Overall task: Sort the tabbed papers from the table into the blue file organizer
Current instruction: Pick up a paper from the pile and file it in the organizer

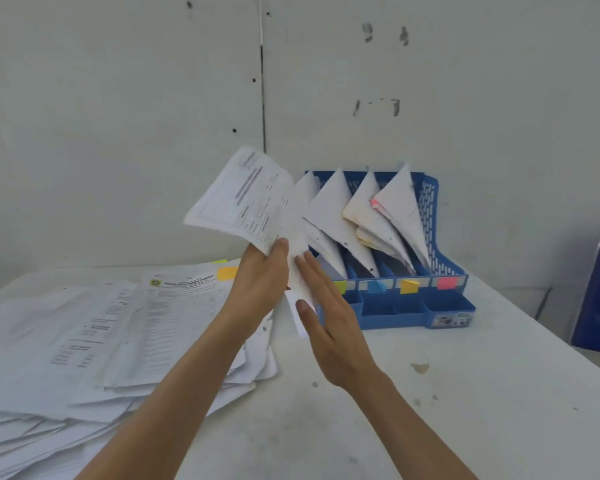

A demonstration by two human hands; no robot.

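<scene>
Left hand [262,275] was up, thumb and fingers pinching a printed sheaf of papers [243,199] at its lower corner. The sheaf was lifted clear of the white table [430,393], right in front of the blue file organizer [430,306]. Right hand [326,317] was wide, fingers straight, laid against the sheaf's lower edge. All 4 organizer slots held leaning sheets. The big paper pile [101,341] lay on the left, with an orange tab [227,273] on top.

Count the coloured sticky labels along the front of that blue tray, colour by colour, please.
Green label: 1
Blue label: 1
Orange label: 1
Pink label: 1
Total on the blue file organizer: 4
</scene>
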